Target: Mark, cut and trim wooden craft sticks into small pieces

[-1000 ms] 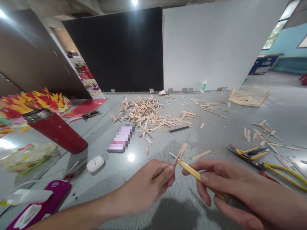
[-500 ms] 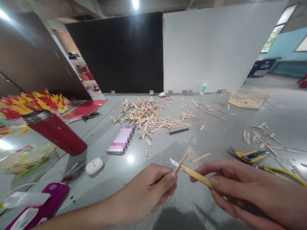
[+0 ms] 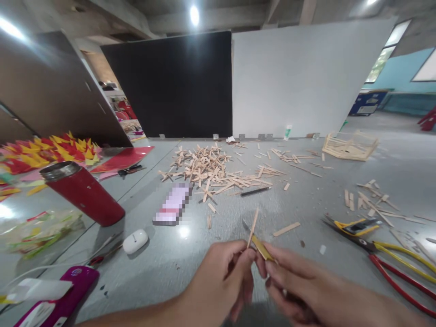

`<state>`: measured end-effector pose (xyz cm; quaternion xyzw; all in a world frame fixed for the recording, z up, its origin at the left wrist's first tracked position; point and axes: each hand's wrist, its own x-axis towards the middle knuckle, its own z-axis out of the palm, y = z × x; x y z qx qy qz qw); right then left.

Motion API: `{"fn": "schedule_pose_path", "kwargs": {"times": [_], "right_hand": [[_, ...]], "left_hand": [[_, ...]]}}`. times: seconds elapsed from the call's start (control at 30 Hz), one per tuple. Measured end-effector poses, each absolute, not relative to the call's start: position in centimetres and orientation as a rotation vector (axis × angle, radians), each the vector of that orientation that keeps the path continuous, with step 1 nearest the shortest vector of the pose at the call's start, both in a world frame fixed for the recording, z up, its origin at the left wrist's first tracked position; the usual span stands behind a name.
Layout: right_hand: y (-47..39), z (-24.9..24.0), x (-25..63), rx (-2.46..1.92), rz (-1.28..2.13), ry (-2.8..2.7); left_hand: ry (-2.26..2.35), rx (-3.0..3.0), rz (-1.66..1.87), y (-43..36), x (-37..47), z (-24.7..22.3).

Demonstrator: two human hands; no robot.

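Between thumb and fingers, my left hand (image 3: 229, 277) pinches a thin wooden stick (image 3: 252, 227) that points up and away from me. My right hand (image 3: 296, 281) is closed around a yellow craft knife (image 3: 263, 251). The knife's blade (image 3: 245, 224) crosses just behind the stick; whether it touches the wood I cannot tell. Both hands are close together above the grey table (image 3: 190, 268). A flat wooden stick (image 3: 286, 229) lies just beyond my right hand.
A heap of wooden sticks (image 3: 204, 163) lies ahead, with a phone (image 3: 173, 204) and black pen (image 3: 255, 191) near it. Red-and-yellow-handled pliers (image 3: 368, 245) and a box cutter (image 3: 361, 226) are at right. A red flask (image 3: 85, 193), white mouse (image 3: 135, 241) and purple power bank (image 3: 73, 290) stand left.
My right hand has moved left and closer to my left hand, bringing the knife with it. The stick now stands steeper. The view has tilted slightly up, showing more of the pliers.
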<state>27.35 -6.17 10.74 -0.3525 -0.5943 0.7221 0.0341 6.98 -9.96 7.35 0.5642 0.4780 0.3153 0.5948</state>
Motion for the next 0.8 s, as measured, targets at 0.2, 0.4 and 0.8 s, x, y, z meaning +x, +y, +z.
{"fn": "schedule_pose_path", "kwargs": {"times": [0.2,0.4,0.8], "right_hand": [[-5.6,12.1,28.8,-1.078,1.833,-2.289],[-6.3,11.7,29.4,-1.089,1.719,-2.547],[-2.9,11.8,30.5,-0.826,1.923,-2.7]], "left_hand": [[0.893,1.11,0.887,-9.4,6.4,7.2],[0.957,1.244,0.684,-9.8,6.5,7.6],[0.915,1.269,0.643,-10.5,6.5,6.5]]}}
